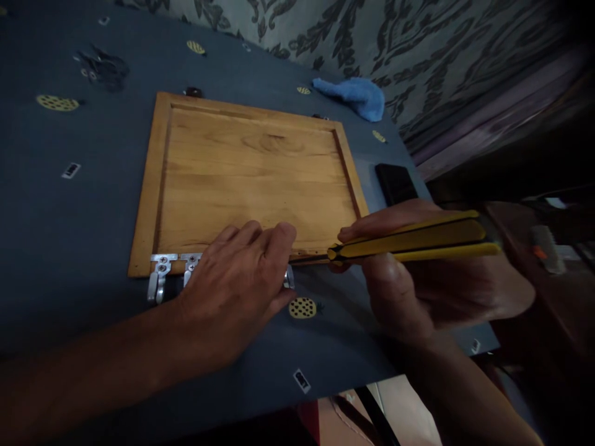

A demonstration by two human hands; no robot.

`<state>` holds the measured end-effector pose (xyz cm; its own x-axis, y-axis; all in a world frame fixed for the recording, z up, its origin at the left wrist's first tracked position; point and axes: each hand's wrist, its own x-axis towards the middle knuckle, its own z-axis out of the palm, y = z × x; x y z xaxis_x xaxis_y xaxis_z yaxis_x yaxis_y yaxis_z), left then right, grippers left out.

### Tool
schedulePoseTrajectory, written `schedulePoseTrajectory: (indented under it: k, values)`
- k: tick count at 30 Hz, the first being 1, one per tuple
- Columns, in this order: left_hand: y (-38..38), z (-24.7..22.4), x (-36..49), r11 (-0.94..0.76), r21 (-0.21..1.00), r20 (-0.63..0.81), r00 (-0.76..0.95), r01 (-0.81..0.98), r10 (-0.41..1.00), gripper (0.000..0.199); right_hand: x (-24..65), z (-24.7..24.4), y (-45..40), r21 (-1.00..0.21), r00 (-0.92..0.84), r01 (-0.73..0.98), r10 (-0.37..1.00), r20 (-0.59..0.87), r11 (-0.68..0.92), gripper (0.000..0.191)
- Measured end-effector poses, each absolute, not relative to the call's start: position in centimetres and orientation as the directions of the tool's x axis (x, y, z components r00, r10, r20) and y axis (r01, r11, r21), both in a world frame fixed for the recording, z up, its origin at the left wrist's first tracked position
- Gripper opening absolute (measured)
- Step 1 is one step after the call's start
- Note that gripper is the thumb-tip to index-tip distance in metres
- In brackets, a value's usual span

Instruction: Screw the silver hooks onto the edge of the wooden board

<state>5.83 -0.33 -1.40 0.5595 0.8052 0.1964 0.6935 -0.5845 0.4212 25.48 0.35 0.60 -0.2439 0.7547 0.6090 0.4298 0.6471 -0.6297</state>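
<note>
A framed wooden panel (pixel 260 167) lies flat, its near edge fitted with metal hinges (pixel 162 272). My left hand (pixel 237 266) is closed over that near edge, fingers curled around a metal hinge (pixel 289 277) that shows only in part beside the thumb. In my right hand (pixel 418 272) is a screwdriver with a yellow and black handle (pixel 413 238). Its dark shaft points left along the panel's near edge toward my left fingers. The screwdriver's tip is hidden by the left hand.
The table has a dark blue cloth (pixel 74 235) with pineapple prints. Behind the panel lies a blue rag (pixel 357 96); a black phone-like object (pixel 395 183) lies to its right. Blurred dark metal pieces (pixel 102 68) sit at the far left. A patterned wall (pixel 302 28) stands behind.
</note>
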Motion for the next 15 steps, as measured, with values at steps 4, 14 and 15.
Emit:
schedulePoseTrajectory:
  k: [4, 14, 15]
  values:
    - [-0.3, -1.4, 5.7, -0.589, 0.410, 0.213, 0.555, 0.697, 0.804, 0.048, 25.6, 0.4, 0.5, -0.627, -0.273, 0.395, 0.738, 0.617, 0.671, 0.026]
    - [-0.3, -1.2, 5.8, -0.569, 0.420, 0.190, 0.545, 0.707, 0.817, 0.047, 26.3, 1.4, 1.3, -0.591, -0.465, 0.352, 0.684, 0.562, 0.726, 0.021]
    - [-0.3, -1.2, 5.8, -0.572, 0.419, 0.191, 0.547, 0.705, 0.815, 0.047, 26.4, 1.5, 1.2, -0.621, -0.467, 0.356, 0.709, 0.529, 0.698, 0.021]
